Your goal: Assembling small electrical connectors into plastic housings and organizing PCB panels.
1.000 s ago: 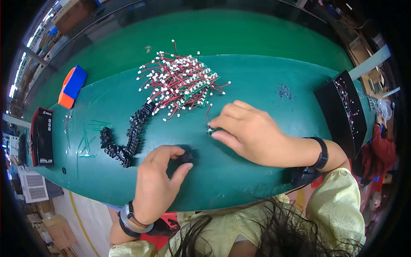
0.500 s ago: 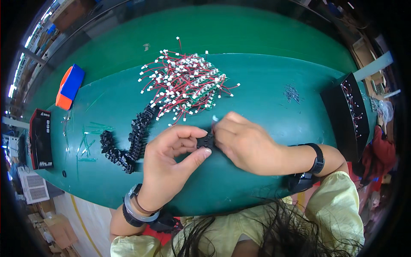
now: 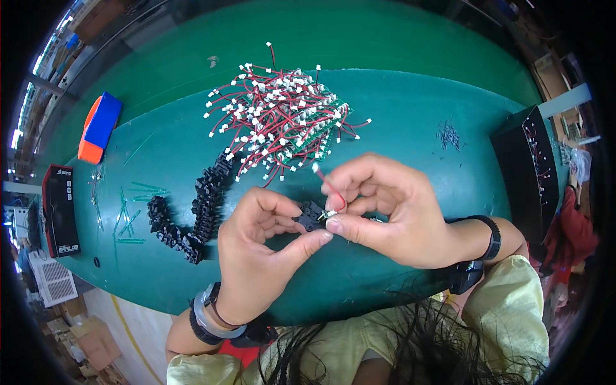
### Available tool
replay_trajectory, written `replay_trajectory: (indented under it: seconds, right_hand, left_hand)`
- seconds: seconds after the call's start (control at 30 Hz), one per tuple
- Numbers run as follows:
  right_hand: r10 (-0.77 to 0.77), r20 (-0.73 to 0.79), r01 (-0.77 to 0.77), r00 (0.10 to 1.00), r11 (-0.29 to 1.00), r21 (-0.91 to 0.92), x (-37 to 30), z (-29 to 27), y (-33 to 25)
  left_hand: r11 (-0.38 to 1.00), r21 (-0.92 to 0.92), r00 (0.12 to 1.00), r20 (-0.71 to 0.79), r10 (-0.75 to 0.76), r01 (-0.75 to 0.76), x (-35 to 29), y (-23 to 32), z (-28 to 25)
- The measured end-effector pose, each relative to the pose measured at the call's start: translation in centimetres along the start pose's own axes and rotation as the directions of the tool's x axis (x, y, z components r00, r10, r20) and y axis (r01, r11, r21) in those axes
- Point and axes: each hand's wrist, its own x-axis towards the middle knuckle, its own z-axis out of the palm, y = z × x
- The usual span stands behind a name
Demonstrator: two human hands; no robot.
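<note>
Between thumb and fingers, my left hand [image 3: 266,237] pinches a small black plastic housing [image 3: 310,216]. My right hand [image 3: 391,208] grips a small circuit board with a red wire [image 3: 338,196] that curves up to a white connector [image 3: 315,167]. The board's edge meets the right side of the housing; whether it sits inside, I cannot tell. Beyond both hands lies a heap of circuit boards with red wires and white connectors [image 3: 282,119]. Left of my left hand, black housings [image 3: 205,202] stand packed in a curved row.
Small dark screws or pins [image 3: 448,135] lie at the right of the green table [image 3: 410,102]. Green strips [image 3: 128,215] are scattered at the left. A blue and orange bin [image 3: 101,128], a black and red box [image 3: 61,212] and a black box of wired boards [image 3: 526,170] stand near the edges.
My right hand has turned and opened out from the housing, so the board and its red wire now show. The housing has tilted in my left hand. The view has shifted slightly.
</note>
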Motion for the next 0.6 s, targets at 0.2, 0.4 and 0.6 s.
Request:
replay_trajectory:
  seconds: [0.2,0.4,0.6]
  right_hand:
    - [0.042,-0.015,-0.043,0.999,0.995,-0.089,-0.06,-0.33,0.04]
    - [-0.223,0.030,0.217,0.974,0.893,-0.394,-0.24,-0.58,-0.12]
    - [-0.400,0.072,0.374,0.914,0.759,-0.533,0.01,-0.08,0.25]
  left_hand:
    - [0.986,-0.167,1.000,0.014,-0.013,0.015,-0.40,0.44,0.02]
    - [0.987,-0.161,1.000,0.011,-0.017,0.018,-0.52,0.51,-0.02]
    - [0.995,-0.102,0.999,0.043,0.005,-0.001,-0.67,0.35,0.13]
